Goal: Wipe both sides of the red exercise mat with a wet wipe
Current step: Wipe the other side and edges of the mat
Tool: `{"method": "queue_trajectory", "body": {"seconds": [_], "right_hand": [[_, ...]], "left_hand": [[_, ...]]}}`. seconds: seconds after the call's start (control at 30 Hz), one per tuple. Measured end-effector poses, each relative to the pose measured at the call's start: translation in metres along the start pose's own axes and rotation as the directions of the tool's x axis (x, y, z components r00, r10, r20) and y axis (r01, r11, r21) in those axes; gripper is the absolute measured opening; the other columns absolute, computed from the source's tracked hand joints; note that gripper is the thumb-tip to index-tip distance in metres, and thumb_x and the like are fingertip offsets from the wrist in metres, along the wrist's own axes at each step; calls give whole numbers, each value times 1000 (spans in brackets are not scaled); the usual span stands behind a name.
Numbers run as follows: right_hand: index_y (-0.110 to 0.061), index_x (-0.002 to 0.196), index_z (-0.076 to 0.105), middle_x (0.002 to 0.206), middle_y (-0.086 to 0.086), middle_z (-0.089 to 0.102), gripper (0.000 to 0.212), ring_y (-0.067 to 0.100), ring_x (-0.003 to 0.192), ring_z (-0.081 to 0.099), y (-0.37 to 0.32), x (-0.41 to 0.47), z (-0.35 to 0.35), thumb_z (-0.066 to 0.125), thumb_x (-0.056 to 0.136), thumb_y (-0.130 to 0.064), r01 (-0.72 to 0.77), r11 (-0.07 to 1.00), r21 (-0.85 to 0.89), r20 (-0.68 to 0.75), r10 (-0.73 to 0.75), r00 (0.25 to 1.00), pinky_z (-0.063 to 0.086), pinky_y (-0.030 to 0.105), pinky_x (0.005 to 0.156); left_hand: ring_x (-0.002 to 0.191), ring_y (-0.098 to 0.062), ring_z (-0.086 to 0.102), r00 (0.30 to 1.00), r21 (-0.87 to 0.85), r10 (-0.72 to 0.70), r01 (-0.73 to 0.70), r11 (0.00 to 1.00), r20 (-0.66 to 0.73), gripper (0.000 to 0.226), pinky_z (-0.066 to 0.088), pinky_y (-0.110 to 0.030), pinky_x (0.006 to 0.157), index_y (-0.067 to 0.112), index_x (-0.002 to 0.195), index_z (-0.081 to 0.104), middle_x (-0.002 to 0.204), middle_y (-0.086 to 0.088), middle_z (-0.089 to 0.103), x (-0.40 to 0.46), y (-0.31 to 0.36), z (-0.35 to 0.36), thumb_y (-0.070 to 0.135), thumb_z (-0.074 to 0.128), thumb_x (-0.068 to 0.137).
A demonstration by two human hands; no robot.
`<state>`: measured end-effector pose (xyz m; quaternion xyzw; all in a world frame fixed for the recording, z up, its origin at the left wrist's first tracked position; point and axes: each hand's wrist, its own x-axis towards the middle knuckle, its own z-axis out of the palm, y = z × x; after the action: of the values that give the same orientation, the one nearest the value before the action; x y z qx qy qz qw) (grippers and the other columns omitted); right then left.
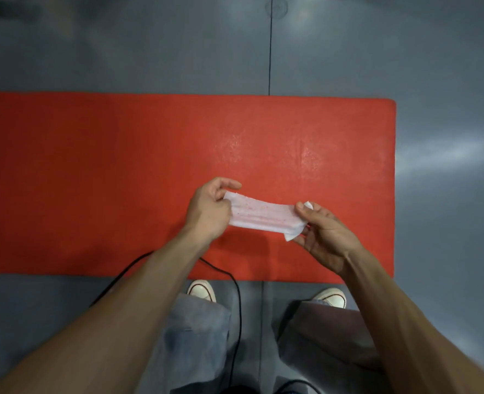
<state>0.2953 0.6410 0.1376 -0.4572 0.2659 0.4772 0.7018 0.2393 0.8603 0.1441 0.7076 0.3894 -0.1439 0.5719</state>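
The red exercise mat [121, 172] lies flat on the grey floor, running off the left edge of view; its right end shows with rounded corners. A white wet wipe [265, 216], folded into a long strip with faint reddish marks, is stretched in the air above the mat's near half. My left hand [209, 211] pinches the wipe's left end between thumb and fingers. My right hand [323, 231] pinches the right end, thumb on top. A glossy patch on the mat lies just beyond the hands.
Grey floor [448, 194] surrounds the mat, with a dark seam [269, 46] running away from its far edge. My two white shoes [202, 290] stand just short of the mat's near edge. A black cable [236, 302] loops over that edge between my legs.
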Motion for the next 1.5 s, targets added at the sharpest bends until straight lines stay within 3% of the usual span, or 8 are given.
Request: {"method": "queue_trajectory", "body": {"seconds": [0.23,0.43,0.57,0.7,0.87,1.03,1.3,1.5], "right_hand": [[-14,88,64,79,0,69,13,7,68,67,-10,92,-52,71,81,-23,-2,964,-268,24,9,1000,57,21,63],[3,110,71,93,9,72,77,13,78,67,-19,131,-67,96,56,-46,-140,835,-531,67,206,976,56,23,69],[-5,80,70,70,5,66,15,12,63,62,-14,148,-64,70,84,-20,-83,872,-483,89,143,986,56,22,61],[-18,85,66,72,-3,67,15,11,67,60,-11,140,-54,60,99,-17,77,876,-475,-23,-100,995,55,22,54],[-25,83,60,77,-6,63,21,12,71,56,-30,99,-24,55,103,-22,271,888,-372,-1,-293,956,49,33,73],[-23,92,65,92,0,69,15,18,84,65,-40,63,-11,54,103,-22,341,883,-322,-118,-395,911,53,43,91],[-4,114,68,95,10,70,24,13,71,67,-32,16,-27,70,89,-5,228,864,-449,-98,-302,948,61,29,77],[-4,92,66,82,10,69,6,18,71,66,-26,-3,-43,72,89,-5,190,868,-458,-234,-324,917,61,28,67]], "left_hand": [[61,-15,49,999,280,23,-13,960,-34,48,33,-22,50,27,91,69,72,4,59,83,-42,29,-9,39,83],[53,-17,55,996,97,60,-54,994,-62,41,50,-24,46,24,82,68,73,-4,63,114,-41,38,-4,39,85],[40,-13,55,995,14,77,-76,997,-69,29,45,-21,44,20,87,70,62,-1,61,120,-41,41,4,46,86],[55,-17,58,982,53,163,-159,986,-94,12,39,-27,55,25,86,67,69,5,62,113,-46,37,28,60,77],[79,-18,64,930,-58,331,-343,938,-160,16,53,-35,76,29,85,65,92,-10,73,87,-25,32,17,73,91],[70,-10,62,892,-109,397,-426,898,-217,21,50,-26,66,30,87,65,84,4,71,59,-15,32,10,70,93],[77,-9,64,879,-206,419,-464,862,-228,12,53,-32,79,27,93,69,83,5,73,29,-4,41,16,72,92],[68,-2,59,856,-164,449,-496,852,-256,9,47,-24,65,28,95,70,79,8,70,20,-2,41,19,71,94]]}}
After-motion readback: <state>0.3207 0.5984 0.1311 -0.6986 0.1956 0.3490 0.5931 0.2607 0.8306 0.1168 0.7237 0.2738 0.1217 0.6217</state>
